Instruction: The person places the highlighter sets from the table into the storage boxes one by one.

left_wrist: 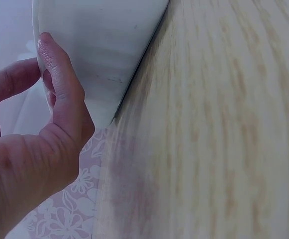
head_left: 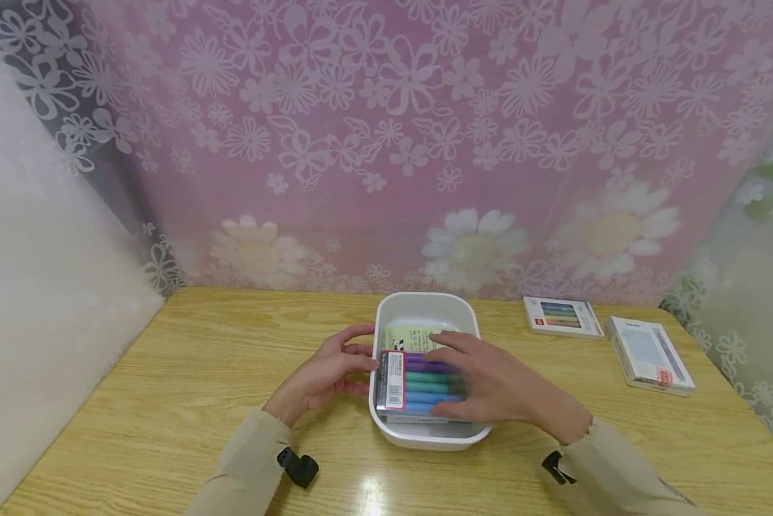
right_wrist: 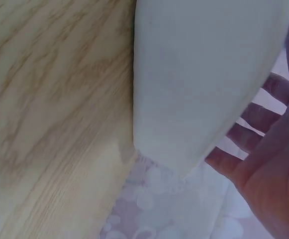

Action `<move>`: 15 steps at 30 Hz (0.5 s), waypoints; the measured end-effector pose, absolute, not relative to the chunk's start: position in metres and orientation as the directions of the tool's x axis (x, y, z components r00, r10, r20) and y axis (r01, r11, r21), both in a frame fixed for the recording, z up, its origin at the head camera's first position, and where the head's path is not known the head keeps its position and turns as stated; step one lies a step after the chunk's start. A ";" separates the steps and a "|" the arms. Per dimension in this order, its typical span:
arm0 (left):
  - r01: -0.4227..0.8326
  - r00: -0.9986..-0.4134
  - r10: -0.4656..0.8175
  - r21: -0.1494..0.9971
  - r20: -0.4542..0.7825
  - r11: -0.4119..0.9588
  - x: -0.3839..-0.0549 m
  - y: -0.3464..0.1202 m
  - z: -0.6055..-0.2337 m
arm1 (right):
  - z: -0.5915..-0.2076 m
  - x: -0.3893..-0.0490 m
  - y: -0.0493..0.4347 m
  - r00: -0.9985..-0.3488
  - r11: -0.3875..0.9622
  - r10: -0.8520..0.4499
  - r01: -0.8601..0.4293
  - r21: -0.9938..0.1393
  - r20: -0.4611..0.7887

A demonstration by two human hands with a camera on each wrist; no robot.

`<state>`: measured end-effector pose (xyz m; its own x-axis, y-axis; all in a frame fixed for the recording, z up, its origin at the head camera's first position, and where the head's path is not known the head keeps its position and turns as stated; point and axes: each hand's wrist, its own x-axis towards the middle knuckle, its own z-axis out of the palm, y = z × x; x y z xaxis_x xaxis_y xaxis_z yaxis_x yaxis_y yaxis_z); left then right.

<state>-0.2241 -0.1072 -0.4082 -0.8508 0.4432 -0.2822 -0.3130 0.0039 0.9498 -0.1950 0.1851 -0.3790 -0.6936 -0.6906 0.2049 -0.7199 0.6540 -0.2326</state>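
A white plastic bin (head_left: 428,304) stands on the table. At its left rim is my left hand (head_left: 328,369), thumb tip and fingers gripping the edge; the left wrist view shows the bin's outer wall (left_wrist: 99,55) close beside the fingers. Across the bin lies a clear pack of markers (head_left: 421,383) in purple, green and blue, its labelled end by the left rim. Over the pack's right end my right hand (head_left: 496,380) reaches with spread fingers, slightly blurred. Under and behind the pack show a pale green panda-printed item (head_left: 402,335) and a white box edge (head_left: 418,419).
At the back right lie a white box with a window onto coloured pens (head_left: 560,315) and a thicker white box with a red sticker (head_left: 650,355). A flowered curtain (head_left: 360,143) hangs behind the wooden table (head_left: 231,344).
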 end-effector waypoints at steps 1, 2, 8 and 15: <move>-0.312 -0.850 0.446 0.950 -0.281 0.004 -0.224 -0.107 -0.409 | -0.379 -0.194 0.187 -0.699 0.660 -0.682 -0.715 -0.230 0.217; -0.310 -0.850 0.448 0.951 -0.279 0.004 -0.224 -0.107 -0.409 | -0.378 -0.194 0.190 -0.703 0.666 -0.673 -0.711 -0.227 0.229; -0.313 -0.852 0.441 0.950 -0.282 0.001 -0.223 -0.107 -0.409 | -0.375 -0.193 0.201 -0.725 0.713 -0.625 -0.681 -0.168 0.287; -0.311 -0.850 0.447 0.950 -0.277 -0.002 -0.223 -0.107 -0.408 | -0.376 -0.194 0.212 -0.764 0.790 -0.548 -0.607 -0.090 0.340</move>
